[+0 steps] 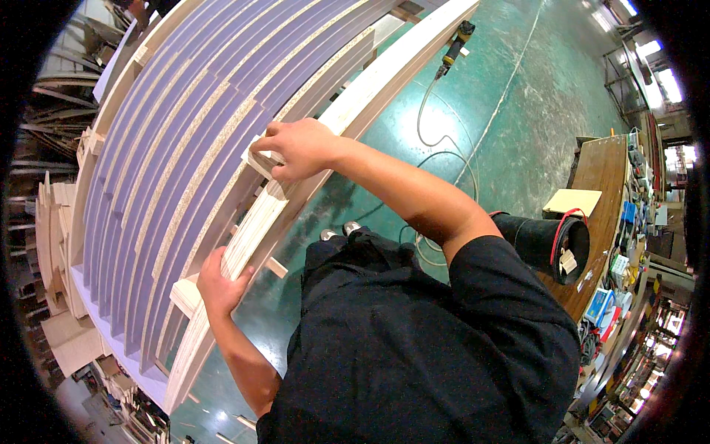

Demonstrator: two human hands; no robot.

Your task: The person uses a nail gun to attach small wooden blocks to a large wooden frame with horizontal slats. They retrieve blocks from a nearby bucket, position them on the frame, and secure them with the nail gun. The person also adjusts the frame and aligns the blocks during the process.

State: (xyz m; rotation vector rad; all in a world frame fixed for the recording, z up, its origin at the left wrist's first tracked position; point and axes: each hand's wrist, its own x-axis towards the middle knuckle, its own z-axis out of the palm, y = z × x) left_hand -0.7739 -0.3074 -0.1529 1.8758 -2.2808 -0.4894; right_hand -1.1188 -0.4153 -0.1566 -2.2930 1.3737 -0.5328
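Observation:
A long, curved beam of pale layered wood [255, 229] runs from the lower left to the top of the view. My left hand [220, 285] is closed over its nearer part, thumb on the side facing me. Farther up the beam, my right hand [302, 148] pinches a small pale wooden block [257, 164] at the beam's inner edge. The fingers partly cover this block. Left of both hands stands a large curved frame of purple-grey boards with speckled edges [174, 163]. Another wooden block [186, 294] sits between frame and beam beside my left hand.
A black and yellow air tool [457, 46] with a hose [420, 122] is near the beam's far end, over the green floor [532, 96]. At right, a brown bench [595, 177] carries tools and small boxes, with a black drum-like container [543, 240] beside it.

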